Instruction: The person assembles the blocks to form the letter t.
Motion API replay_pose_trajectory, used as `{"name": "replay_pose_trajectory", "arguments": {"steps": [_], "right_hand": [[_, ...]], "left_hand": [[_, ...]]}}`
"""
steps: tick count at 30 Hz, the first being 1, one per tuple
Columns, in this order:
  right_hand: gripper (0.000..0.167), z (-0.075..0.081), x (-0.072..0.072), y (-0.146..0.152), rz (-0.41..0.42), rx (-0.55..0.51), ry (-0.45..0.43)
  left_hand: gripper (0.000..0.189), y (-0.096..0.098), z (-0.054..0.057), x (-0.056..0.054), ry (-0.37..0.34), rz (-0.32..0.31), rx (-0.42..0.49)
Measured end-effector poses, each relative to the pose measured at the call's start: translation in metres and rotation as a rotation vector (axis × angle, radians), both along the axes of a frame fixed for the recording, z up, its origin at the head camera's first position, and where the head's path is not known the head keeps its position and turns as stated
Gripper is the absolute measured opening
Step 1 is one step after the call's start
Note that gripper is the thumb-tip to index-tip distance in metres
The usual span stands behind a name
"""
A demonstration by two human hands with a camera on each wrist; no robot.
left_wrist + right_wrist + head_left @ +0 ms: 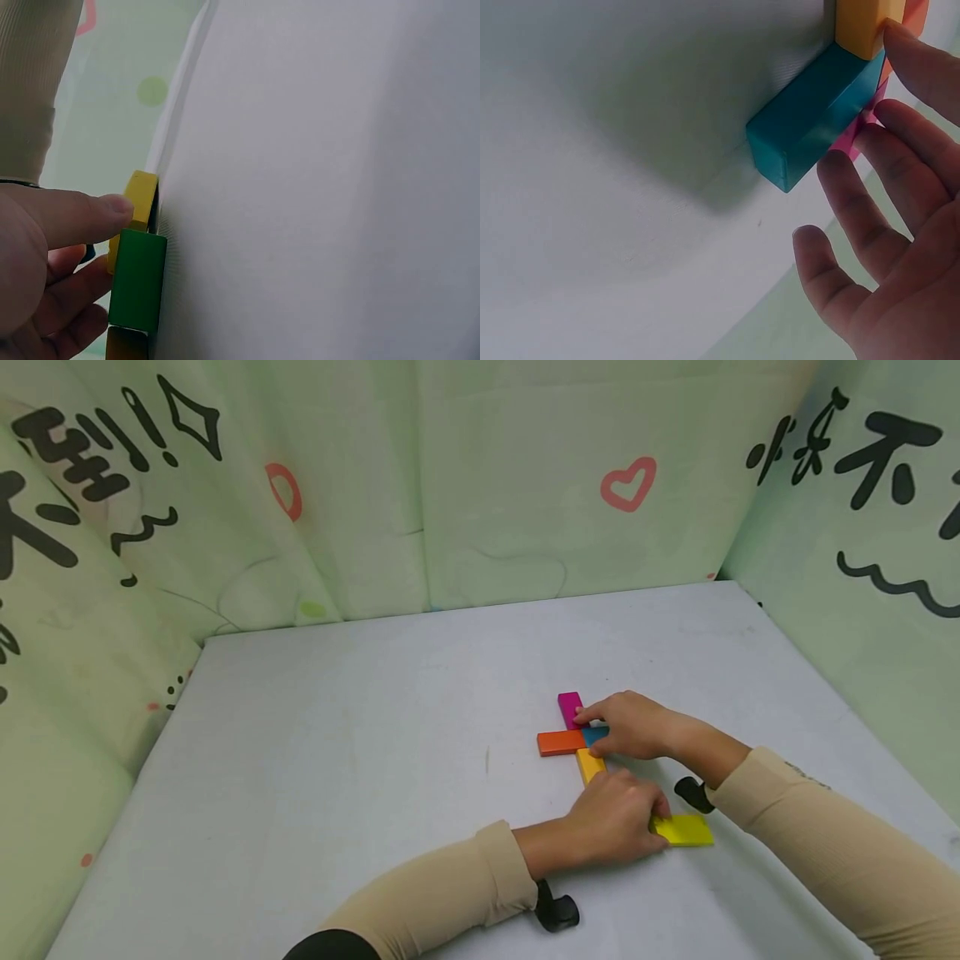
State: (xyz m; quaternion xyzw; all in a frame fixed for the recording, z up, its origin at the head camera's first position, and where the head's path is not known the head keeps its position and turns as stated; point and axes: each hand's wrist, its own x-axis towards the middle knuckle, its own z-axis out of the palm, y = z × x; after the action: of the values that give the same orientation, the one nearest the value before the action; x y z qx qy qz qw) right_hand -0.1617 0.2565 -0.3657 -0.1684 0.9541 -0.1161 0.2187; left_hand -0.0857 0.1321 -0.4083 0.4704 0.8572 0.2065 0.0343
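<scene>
My left hand [615, 817] pinches a bright yellow block [686, 831] by its left end, thumb on the near side. In the left wrist view, a green block [139, 281] lies against that block, below the thumb; the hand hides it in the head view. My right hand [637, 727] reaches over a cross-like group of blocks: magenta [567, 707], orange [558, 743], blue [595, 735] and amber [590, 765]. In the right wrist view its thumb is at the amber block [862, 26], and its fairly straight fingers are by the blue block [802, 124] and the magenta block [846, 141].
The blocks lie on a white-covered table [375, 735], right of its middle. Pale green curtains [487, 485] with black characters and red hearts hang along the back and sides. Dark wrist-mounted devices [557, 910] show beneath both cream sleeves [435, 885].
</scene>
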Motion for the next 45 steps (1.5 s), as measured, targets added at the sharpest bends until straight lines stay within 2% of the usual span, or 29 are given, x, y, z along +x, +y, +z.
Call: {"name": "replay_pose_trajectory", "arguments": {"steps": [8,20,32,45], "right_hand": [[0.056,0.0011,0.0004,-0.0001,0.015,-0.016,0.010],[0.056,0.0007,0.0003,0.0007,0.001,-0.015,0.005],[0.056,0.0006,-0.0005,0.0019,0.007,-0.033,-0.003],[0.057,-0.0003,-0.0007,0.0010,0.004,-0.027,-0.009]], "left_hand": [[0.024,-0.0017,0.0003,0.0028,-0.040,0.053,-0.070],[0.022,-0.0049,-0.0011,0.0009,-0.061,0.052,-0.055],[0.022,-0.0050,-0.0020,0.0036,-0.066,0.066,-0.065],[0.023,-0.0064,-0.0025,0.0057,-0.086,0.038,-0.086]]}}
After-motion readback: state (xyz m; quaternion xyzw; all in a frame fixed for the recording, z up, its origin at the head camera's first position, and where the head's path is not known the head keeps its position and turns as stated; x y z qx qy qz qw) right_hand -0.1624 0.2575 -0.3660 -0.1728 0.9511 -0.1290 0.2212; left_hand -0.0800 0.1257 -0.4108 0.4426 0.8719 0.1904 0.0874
